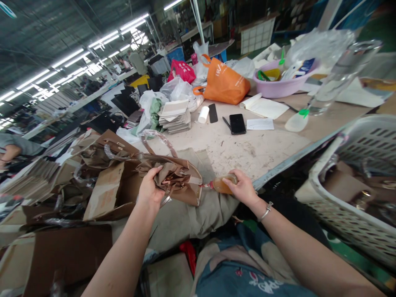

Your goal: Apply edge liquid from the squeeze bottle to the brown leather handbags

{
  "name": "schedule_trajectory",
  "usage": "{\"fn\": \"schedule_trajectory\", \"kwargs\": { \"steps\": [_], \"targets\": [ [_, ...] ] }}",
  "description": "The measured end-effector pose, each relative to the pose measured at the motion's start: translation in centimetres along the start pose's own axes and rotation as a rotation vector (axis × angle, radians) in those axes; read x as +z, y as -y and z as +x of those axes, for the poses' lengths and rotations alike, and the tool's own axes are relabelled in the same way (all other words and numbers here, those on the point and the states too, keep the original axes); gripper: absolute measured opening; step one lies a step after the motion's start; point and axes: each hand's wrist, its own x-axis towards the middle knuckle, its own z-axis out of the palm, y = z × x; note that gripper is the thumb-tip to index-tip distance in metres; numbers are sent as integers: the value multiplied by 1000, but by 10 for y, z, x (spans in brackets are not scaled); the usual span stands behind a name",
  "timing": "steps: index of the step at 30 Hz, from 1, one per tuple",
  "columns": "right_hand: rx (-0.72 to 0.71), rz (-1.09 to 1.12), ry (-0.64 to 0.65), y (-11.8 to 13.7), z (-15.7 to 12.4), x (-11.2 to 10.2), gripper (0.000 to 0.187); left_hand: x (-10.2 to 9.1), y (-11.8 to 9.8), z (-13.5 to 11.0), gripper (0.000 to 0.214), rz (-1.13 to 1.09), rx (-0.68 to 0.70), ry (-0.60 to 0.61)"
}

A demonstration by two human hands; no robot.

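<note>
A brown handbag (194, 194) lies on its side at the table's near edge, its crumpled lining (173, 173) pulled out and its plastic-wrapped handle (162, 138) standing up behind. My left hand (150, 187) is closed on the bunched lining, thumb on top. In my right hand (243, 189) is a squeeze bottle of amber glue (223, 184), tipped sideways. Its red nozzle (210, 185) points left and meets the bag's edge, or nearly so; I cannot tell whether it touches. The fingers under the bottle are partly hidden.
More brown bags and parts (102, 181) crowd the left. A white plastic basket (340, 206) holding bags stands at the right. On the table are a phone (237, 123), stacked boards (175, 116), an orange bag (225, 82), a purple basin (284, 84) and a clear cylinder (346, 76).
</note>
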Motion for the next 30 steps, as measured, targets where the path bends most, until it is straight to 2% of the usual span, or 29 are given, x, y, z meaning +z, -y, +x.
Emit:
{"fn": "schedule_trajectory", "kwargs": {
  "steps": [7, 13, 17, 22, 26, 30],
  "targets": [
    [-136, -42, -69, 1, 0, -1, 18, -4, 2, 6, 9, 12, 4, 32],
    [-87, -55, 15, 4, -3, 0, 16, -1, 1, 3, 9, 14, 3, 13],
    [-268, -70, 8, 10, -6, -10, 11, -2, 2, 5, 10, 3, -5, 39],
    [-454, -198, 74, 13, -10, -20, 23, 0, 4, 12, 9, 29, -14, 57],
    [-487, -238, 172, 15, -10, -21, 24, 2, 6, 17, 8, 39, -6, 64],
    [-476, -148, 96, 12, -7, -19, 23, 5, 6, 18, 8, 31, -19, 53]
  ]
}}
